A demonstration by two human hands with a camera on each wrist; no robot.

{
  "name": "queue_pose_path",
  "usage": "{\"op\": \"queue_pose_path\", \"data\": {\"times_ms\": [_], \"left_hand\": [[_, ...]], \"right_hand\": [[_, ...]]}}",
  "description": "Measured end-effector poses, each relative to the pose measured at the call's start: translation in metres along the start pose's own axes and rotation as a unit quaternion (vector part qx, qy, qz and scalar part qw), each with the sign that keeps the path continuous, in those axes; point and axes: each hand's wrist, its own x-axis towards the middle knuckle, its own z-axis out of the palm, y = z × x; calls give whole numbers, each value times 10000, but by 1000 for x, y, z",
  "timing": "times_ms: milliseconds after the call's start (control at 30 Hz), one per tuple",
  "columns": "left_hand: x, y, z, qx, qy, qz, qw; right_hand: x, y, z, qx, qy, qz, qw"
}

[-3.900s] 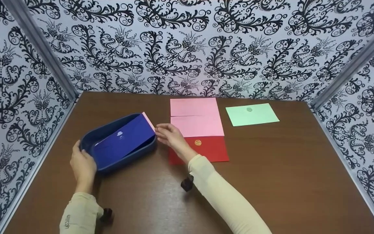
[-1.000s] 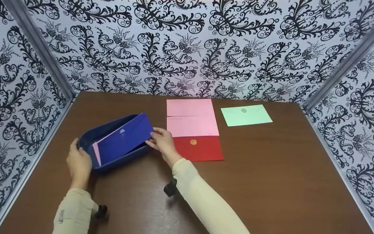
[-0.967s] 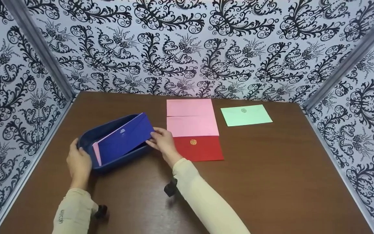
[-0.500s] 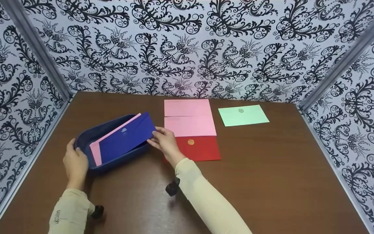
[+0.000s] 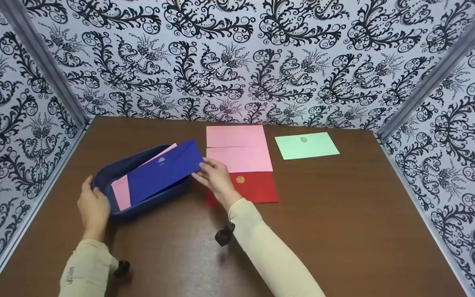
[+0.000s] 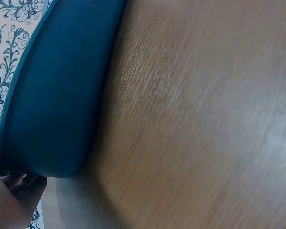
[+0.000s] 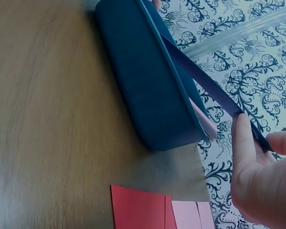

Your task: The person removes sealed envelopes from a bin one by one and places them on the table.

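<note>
Two envelopes sit in the blue tray [image 5: 138,204] at 9 o'clock on the table [image 5: 344,231]: a pink envelope [image 5: 121,192] lying underneath, and a dark blue envelope [image 5: 163,173] on top, tilted, its upper end raised above the tray's 3 o'clock rim.

Right hand [image 5: 217,181]: thumb and fingers pinch the raised corner of the dark blue envelope; the right wrist view confirms the pinch, with the envelope edge running between the fingertips [image 7: 243,138] and slanting down into the tray. Left hand [image 5: 93,206]: fingers curled round the tray's 9 o'clock end, holding it; in the left wrist view only the fingertips show, under the tray wall [image 6: 57,105].

Elsewhere on the table: two more pink envelopes [image 5: 237,148] stacked one behind the other at 12 o'clock from centre, a red envelope [image 5: 258,187] with a gold seal just beside them at their 6 o'clock edge, partly covered by the right hand, and a light green envelope [image 5: 306,145] apart at 2 o'clock.

Progress, as a judgement: sorting into the tray looks partly done. One envelope is fully in, the dark blue one is half seated and not released, and four lie outside the tray.
</note>
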Motion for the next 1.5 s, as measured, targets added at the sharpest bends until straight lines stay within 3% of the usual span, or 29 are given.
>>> {"op": "queue_pose_path", "data": {"times_ms": [667, 1167, 1500], "left_hand": [[1, -1, 1, 265, -17, 55, 9996], [3, -2, 1, 192, -179, -22, 9997], [1, -1, 1, 253, -97, 61, 9996]], "right_hand": [[2, -17, -22, 150, 124, -11, 9998], [6, -27, -55, 413, 434, -9, 9982], [9, -34, -72, 726, 567, -170, 9956]]}}
